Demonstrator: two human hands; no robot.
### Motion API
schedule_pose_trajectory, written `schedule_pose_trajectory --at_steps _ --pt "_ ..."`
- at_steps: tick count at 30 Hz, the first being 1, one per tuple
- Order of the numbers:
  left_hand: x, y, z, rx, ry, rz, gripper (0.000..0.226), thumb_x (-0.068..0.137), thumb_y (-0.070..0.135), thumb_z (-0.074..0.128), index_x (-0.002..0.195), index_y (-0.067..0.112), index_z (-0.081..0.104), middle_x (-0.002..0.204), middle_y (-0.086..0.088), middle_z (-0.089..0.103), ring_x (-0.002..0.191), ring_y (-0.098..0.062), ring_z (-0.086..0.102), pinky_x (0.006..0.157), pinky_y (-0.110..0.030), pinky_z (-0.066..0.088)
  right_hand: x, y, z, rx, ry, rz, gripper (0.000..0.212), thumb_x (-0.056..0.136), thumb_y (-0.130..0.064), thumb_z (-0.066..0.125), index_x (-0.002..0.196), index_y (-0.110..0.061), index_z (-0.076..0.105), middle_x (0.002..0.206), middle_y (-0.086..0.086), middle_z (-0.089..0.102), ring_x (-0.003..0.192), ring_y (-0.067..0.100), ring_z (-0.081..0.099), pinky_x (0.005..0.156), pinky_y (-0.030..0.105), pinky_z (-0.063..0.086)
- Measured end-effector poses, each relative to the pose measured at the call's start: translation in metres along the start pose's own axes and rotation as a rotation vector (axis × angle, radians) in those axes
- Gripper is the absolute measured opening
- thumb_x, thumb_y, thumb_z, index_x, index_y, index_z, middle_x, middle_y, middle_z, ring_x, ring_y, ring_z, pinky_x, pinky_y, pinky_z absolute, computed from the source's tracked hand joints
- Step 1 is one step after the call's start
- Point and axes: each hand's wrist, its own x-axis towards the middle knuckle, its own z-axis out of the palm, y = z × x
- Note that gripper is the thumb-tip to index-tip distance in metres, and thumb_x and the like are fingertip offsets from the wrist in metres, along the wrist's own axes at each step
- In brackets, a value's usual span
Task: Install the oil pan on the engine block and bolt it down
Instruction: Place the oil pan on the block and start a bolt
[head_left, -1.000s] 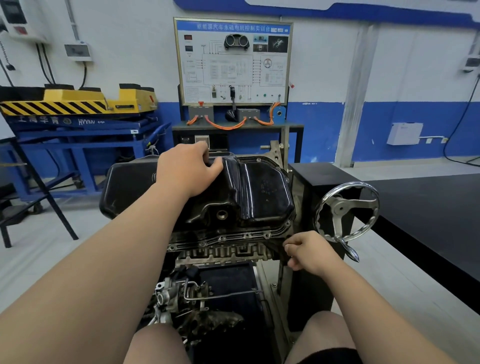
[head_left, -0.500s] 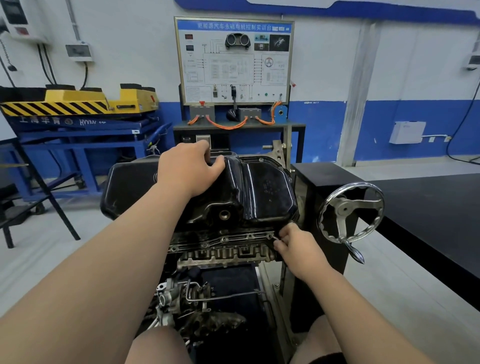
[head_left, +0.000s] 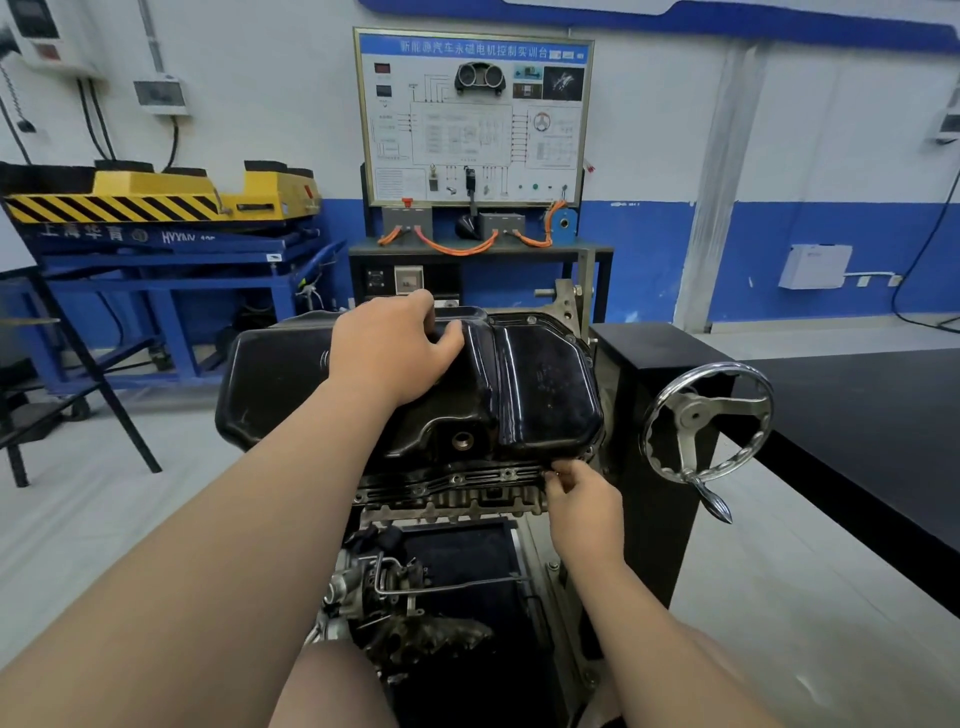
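- The oil pan (head_left: 540, 384), a glossy black pressed-metal shell with rounded corners and a raised ridge across its top, is being carried on the upturned engine block (head_left: 457, 493), over the whole of its top face.
- A round threaded drain hole (head_left: 461, 441) is being shown in the pan's near wall, above the block's near edge.
- The pan is being gripped from above by the left hand (head_left: 389, 353): the fingers are being curled over the far side and the thumb is being pressed against the ridge.
- The block's near edge is being shown as a rough, ribbed grey casting, with a row of small round bolt holes (head_left: 506, 474) along the flange.
- At the near right corner of the block, a small metal piece (head_left: 550, 474) is being pinched between the fingertips of the right hand (head_left: 584, 506), right at the pan's flange; whether it is a bolt is too small to tell.
- The two hands are being kept well apart.
- A shiny spoked handwheel (head_left: 706, 421) with a scalloped rim is being carried on a boxy black stand (head_left: 654, 374) just beside the block's right end.
- A framed wiring board (head_left: 472, 117) and a yellow striped lift (head_left: 156, 195) are being shown against the far wall.
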Motion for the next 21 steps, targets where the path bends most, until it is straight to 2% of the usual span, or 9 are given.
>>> schedule_pose_trajectory --at_steps 5,9,12,14,17,19,21 --pt "-0.005 0.001 0.001 0.012 0.012 0.014 0.033 0.082 0.055 0.047 0.068 0.025 0.045 0.054 0.013 0.038 0.059 -0.017 0.044 0.051 -0.027 0.023 -0.004 0.001 0.002 -0.074 0.013 -0.036 0.027 0.093 -0.017 0.055 0.117 -0.014 0.065 0.105 0.002 0.067 0.098 0.018 0.061 0.086 0.035 0.052" --pt "-0.006 0.001 0.0 0.006 0.022 0.022 0.033 0.083 0.055 0.047 0.067 0.026 0.044 0.053 0.013 0.038 0.058 -0.017 0.045 0.048 -0.025 0.02 -0.003 -0.003 0.003 -0.09 0.025 0.014 0.025 0.092 -0.018 0.054 0.113 -0.013 0.067 0.098 0.003 0.068 0.088 0.018 0.062 0.076 0.031 0.052" --pt "-0.006 0.001 0.0 0.001 0.023 0.025 0.033 0.083 0.055 0.047 0.068 0.025 0.045 0.053 0.013 0.038 0.058 -0.017 0.045 0.049 -0.025 0.022 0.0 -0.006 0.004 -0.116 0.021 0.088 0.022 0.092 -0.021 0.055 0.109 -0.015 0.068 0.094 0.001 0.068 0.088 0.018 0.062 0.075 0.031 0.051" --pt "-0.007 0.001 0.0 0.003 0.029 0.029 0.033 0.083 0.054 0.048 0.067 0.025 0.044 0.052 0.013 0.036 0.058 -0.017 0.044 0.048 -0.025 0.021 0.002 -0.006 0.006 -0.132 0.024 0.119 0.019 0.092 -0.025 0.056 0.101 -0.016 0.07 0.086 -0.001 0.068 0.082 0.017 0.062 0.067 0.028 0.048" --pt "-0.007 0.001 -0.001 0.005 0.031 0.033 0.033 0.084 0.053 0.048 0.067 0.025 0.043 0.053 0.013 0.036 0.057 -0.017 0.043 0.047 -0.023 0.018 0.005 -0.009 0.005 -0.096 0.034 0.177 0.021 0.09 -0.032 0.058 0.078 -0.018 0.067 0.068 -0.004 0.064 0.067 0.013 0.059 0.054 0.024 0.04" --pt "-0.006 0.0 0.0 0.002 0.031 0.032 0.033 0.084 0.053 0.047 0.067 0.025 0.044 0.053 0.013 0.037 0.057 -0.017 0.043 0.047 -0.022 0.018 0.006 -0.01 0.005 -0.037 0.02 0.23 0.026 0.088 -0.034 0.06 0.072 -0.015 0.064 0.066 -0.001 0.064 0.064 0.014 0.058 0.052 0.025 0.04" --pt "-0.007 0.0 0.0 -0.002 0.032 0.032 0.032 0.084 0.053 0.047 0.067 0.025 0.044 0.053 0.012 0.038 0.057 -0.017 0.044 0.047 -0.022 0.018 0.006 -0.012 0.007 0.095 -0.004 0.302 0.024 0.086 -0.028 0.061 0.072 -0.009 0.063 0.065 0.005 0.065 0.061 0.019 0.06 0.053 0.027 0.044"
